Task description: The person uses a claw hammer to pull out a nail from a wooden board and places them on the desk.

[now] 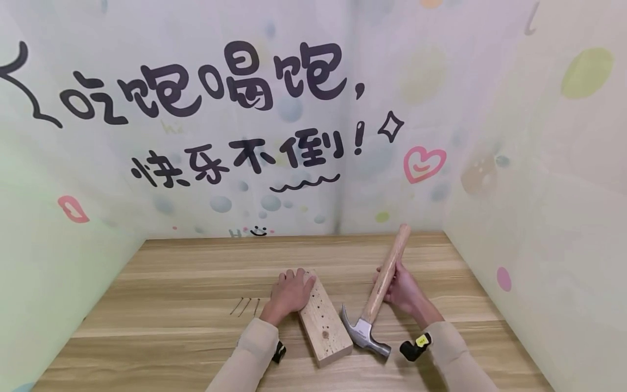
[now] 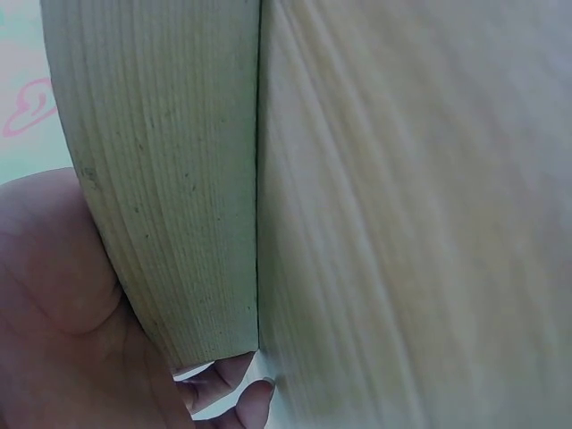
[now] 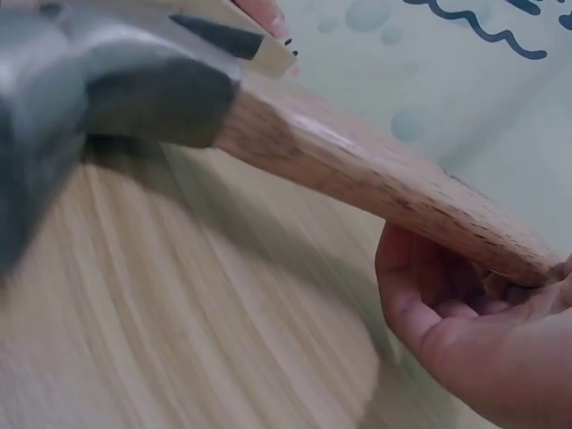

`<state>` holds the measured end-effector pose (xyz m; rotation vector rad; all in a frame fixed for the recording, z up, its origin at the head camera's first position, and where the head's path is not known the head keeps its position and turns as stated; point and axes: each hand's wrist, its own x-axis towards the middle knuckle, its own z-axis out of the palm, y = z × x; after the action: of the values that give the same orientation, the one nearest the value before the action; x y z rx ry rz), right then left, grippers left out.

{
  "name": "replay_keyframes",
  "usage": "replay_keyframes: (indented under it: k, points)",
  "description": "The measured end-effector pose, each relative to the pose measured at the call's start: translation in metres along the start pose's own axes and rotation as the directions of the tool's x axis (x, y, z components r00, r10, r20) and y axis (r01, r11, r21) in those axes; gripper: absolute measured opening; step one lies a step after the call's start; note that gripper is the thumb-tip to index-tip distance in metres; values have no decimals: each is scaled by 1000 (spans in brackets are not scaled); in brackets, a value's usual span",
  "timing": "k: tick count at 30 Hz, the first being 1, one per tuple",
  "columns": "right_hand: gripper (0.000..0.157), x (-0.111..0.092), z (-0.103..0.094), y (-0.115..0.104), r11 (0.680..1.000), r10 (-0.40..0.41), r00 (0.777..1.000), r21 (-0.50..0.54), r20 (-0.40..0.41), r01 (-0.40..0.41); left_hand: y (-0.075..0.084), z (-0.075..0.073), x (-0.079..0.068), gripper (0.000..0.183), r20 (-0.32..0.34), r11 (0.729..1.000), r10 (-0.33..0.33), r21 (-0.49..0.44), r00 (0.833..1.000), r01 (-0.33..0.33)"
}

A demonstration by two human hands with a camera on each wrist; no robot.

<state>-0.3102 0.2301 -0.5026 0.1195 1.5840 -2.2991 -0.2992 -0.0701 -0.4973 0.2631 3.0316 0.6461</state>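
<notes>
A pale wooden block (image 1: 325, 324) with several small dark holes in its top lies lengthwise on the table. My left hand (image 1: 292, 293) grips its far end, thumb on top; in the left wrist view the palm lies along the block's side (image 2: 174, 179) and the fingers curl round the end. To the right, my right hand (image 1: 405, 289) holds a claw hammer (image 1: 381, 288) by its wooden handle (image 3: 357, 170). The steel head (image 1: 363, 333) points toward me, beside the block's near right corner, claw to the left. The handle's end points away from me.
Three thin nails (image 1: 245, 307) lie side by side on the wood-grain table (image 1: 196, 267), left of my left hand. A printed cloth wall (image 1: 274, 212) rises at the table's back edge, with more walls on both sides.
</notes>
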Motion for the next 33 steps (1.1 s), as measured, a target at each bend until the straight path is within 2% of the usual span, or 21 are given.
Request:
replay_keyframes:
  k: [4, 11, 18, 22, 30, 33]
  points:
    - [66, 2, -7, 4, 997, 17, 998, -79, -59, -22, 0, 1, 0, 53, -5, 1000, 6, 2, 1000, -6]
    - [58, 1, -14, 6, 990, 4, 996, -139, -89, -17, 0, 0, 0, 52, -5, 1000, 3, -6, 1000, -3]
    - [45, -3, -14, 1, 977, 23, 989, -206, -146, -53, 0, 1, -1, 54, -7, 1000, -3, -14, 1000, 3]
    - [48, -7, -12, -4, 966, 33, 989, -250, -144, -68, 0, 1, -1, 54, -5, 1000, -4, -17, 1000, 4]
    - [31, -12, -7, -10, 966, 62, 983, -238, -171, -103, -2, 2, -1, 54, 0, 1000, -2, -12, 1000, 2]
    - [39, -16, -8, -12, 970, 55, 984, -227, -168, -93, -2, 3, 0, 54, 1, 1000, 1, -5, 1000, -1]
